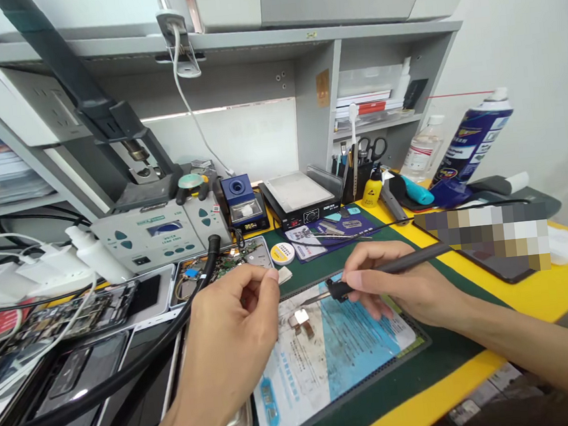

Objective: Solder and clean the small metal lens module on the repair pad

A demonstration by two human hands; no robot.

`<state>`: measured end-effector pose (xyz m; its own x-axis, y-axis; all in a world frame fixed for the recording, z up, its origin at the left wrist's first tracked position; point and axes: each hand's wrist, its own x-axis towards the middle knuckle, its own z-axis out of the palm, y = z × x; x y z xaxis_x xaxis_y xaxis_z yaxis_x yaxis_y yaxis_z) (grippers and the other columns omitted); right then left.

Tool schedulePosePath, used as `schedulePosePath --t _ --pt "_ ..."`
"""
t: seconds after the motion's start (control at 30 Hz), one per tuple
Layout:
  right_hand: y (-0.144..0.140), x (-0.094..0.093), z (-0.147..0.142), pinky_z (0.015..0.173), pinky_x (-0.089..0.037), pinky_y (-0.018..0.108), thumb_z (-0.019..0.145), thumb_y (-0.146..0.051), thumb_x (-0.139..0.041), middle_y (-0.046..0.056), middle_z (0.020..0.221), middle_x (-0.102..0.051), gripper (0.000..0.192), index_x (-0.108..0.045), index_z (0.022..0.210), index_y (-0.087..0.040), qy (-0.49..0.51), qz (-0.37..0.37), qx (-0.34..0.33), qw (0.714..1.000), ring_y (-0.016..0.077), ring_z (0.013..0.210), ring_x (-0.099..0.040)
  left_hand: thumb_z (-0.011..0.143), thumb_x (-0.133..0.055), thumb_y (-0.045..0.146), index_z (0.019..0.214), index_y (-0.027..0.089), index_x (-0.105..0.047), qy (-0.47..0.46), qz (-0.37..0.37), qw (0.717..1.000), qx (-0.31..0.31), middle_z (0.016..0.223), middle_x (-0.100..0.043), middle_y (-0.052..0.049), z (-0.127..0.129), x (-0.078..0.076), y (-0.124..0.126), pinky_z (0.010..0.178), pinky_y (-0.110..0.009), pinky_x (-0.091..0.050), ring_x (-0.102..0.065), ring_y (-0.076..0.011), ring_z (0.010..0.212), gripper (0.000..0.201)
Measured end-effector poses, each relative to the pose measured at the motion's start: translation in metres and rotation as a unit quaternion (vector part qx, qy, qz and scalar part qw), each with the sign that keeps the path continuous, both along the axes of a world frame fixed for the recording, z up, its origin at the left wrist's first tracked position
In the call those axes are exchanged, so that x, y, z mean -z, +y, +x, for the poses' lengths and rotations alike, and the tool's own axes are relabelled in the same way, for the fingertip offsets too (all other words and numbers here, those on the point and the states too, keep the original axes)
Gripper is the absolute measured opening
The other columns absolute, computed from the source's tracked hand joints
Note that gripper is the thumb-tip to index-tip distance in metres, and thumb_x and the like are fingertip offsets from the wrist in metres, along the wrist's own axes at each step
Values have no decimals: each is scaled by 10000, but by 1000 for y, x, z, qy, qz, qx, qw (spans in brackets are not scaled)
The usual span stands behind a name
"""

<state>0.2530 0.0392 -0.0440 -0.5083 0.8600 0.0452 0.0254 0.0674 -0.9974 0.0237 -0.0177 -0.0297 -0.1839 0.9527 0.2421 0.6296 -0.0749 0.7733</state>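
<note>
My right hand (396, 282) grips the dark handle of a soldering iron (416, 256), its thin metal tip pointing left over a blue-and-white printed work pad (361, 339). Just below that tip lies a small shiny part with brown flex ribbon (302, 320), flat on the pad. To the left of the part is my left hand (239, 324), closed, with thumb and index finger pressed together. What sits between those fingertips, if anything, is hidden. Neither hand appears to touch the flex part.
Phone parts and a thick black hose (170, 338) crowd the left side. Behind stand a hot air station (165, 231), a blue soldering station (240, 204) and a heating plate (302, 194). A small round tin (282, 253) sits behind my left hand. A spray can (472, 138) stands at right.
</note>
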Motion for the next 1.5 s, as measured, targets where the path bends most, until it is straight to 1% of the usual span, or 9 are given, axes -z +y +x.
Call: schedulePosePath --t 0.1,0.2,0.3,0.57,0.8,0.93,1.03,1.3,1.5 --pt "0 0 -1 346 -400 196 816 -319 -757 8 597 -658 174 -679 787 -167 -1 -1 8 1000 107 393 -549 874 -574 527 724 237 -657 2 3 1000 -1 487 -432 65 0 0 0 443 -222 -287 -356 -108 471 336" --pt "0 1 -1 352 -394 190 795 -277 -764 -16 547 -632 145 -677 824 -165 -19 -2 12 1000 96 378 -523 876 -576 521 735 238 -662 3 1 1000 -1 486 -436 66 -2 0 0 446 -222 -292 -364 -109 472 327" --pt "0 2 0 366 -396 190 784 -235 -749 -28 493 -612 108 -668 801 -166 -33 0 4 999 94 373 -509 879 -577 520 730 236 -656 2 1 1000 0 479 -428 69 -3 1 0 459 -221 -309 -360 -106 465 330" --pt "1 2 0 354 -389 191 784 -220 -737 -35 478 -603 85 -668 795 -172 -9 -10 -2 1000 95 362 -504 879 -577 510 726 230 -655 3 3 1000 0 473 -415 69 -2 1 0 446 -224 -294 -344 -108 458 328" --pt "1 -2 0 350 -434 201 839 -352 -757 23 688 -696 208 -743 876 -148 33 -44 3 998 105 423 -587 876 -580 509 729 229 -663 4 5 1000 1 478 -429 67 -2 1 0 435 -222 -284 -350 -107 460 327" --pt "3 -4 2 352 -415 191 766 -276 -815 15 660 -697 227 -736 941 -155 34 -74 7 997 100 418 -569 877 -582 497 733 227 -667 8 8 1000 -1 484 -450 65 -2 0 1 435 -220 -286 -367 -106 466 317" --pt "4 -6 2 341 -404 186 749 -240 -808 10 641 -692 200 -715 901 -149 29 -93 19 995 99 401 -564 877 -585 497 723 226 -663 9 12 1000 1 469 -434 67 -1 0 1 440 -224 -290 -357 -107 456 322" --pt "4 -6 -1 322 -393 181 768 -298 -802 20 657 -686 196 -678 754 -147 41 -108 40 993 103 402 -580 878 -587 492 724 231 -662 7 16 1000 1 467 -428 69 -2 1 0 443 -222 -295 -357 -107 455 313" --pt "4 -4 0 324 -404 161 792 -271 -788 4 636 -700 166 -662 790 -163 42 -95 31 994 89 383 -569 884 -585 491 714 231 -658 9 18 1000 4 472 -422 69 -2 1 0 444 -220 -291 -356 -104 461 319"
